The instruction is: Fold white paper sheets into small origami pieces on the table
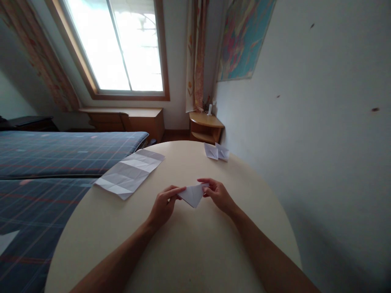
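A small white folded paper (193,196), triangular with its point toward me, is held between my two hands over the table. My left hand (164,205) pinches its left corner, thumb on top and fingers underneath. On the other side my right hand (217,194) grips the right corner between thumb and index finger. Beyond the hands, two folded paper shapes (216,151) rest side by side near the table's far edge. A larger creased paper sheet (134,171) lies flat at the left rim, its fold lines making light and dark squares.
The round cream table (189,252) stands close to the white wall (330,134) on the right. A bed with a blue plaid cover (61,154) borders it on the left. Past its far rim are a wooden corner shelf (207,120) and a desk (146,118) below the window.
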### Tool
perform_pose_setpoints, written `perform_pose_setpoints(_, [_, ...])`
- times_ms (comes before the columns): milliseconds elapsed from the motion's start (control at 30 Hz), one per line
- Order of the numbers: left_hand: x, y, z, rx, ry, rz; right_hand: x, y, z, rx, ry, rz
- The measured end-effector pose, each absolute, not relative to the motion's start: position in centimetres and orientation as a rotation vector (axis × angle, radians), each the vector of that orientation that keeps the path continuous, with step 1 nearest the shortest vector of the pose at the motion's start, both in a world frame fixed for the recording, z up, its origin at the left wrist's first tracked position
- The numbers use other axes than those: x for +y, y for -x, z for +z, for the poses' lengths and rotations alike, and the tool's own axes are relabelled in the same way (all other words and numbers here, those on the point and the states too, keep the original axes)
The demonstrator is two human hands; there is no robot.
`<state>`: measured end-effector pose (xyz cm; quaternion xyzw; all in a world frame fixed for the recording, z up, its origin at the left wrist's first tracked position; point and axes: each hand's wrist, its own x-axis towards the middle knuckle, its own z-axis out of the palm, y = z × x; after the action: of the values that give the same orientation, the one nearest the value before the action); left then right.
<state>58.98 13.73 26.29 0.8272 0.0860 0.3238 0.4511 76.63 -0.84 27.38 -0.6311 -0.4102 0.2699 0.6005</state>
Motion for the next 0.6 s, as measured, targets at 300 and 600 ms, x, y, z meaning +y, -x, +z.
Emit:
perform_pose_setpoints(300, [13.1,-58.3,26.5,0.373,-2.204,0.799,-0.6,-76.3,27.2,-0.959,1.482,0.451])
perform_pose_setpoints(600, [13.1,-58.9,26.4,0.448,-2.357,0.861,-1.3,-75.2,28.4,-1.202,1.693,0.116])
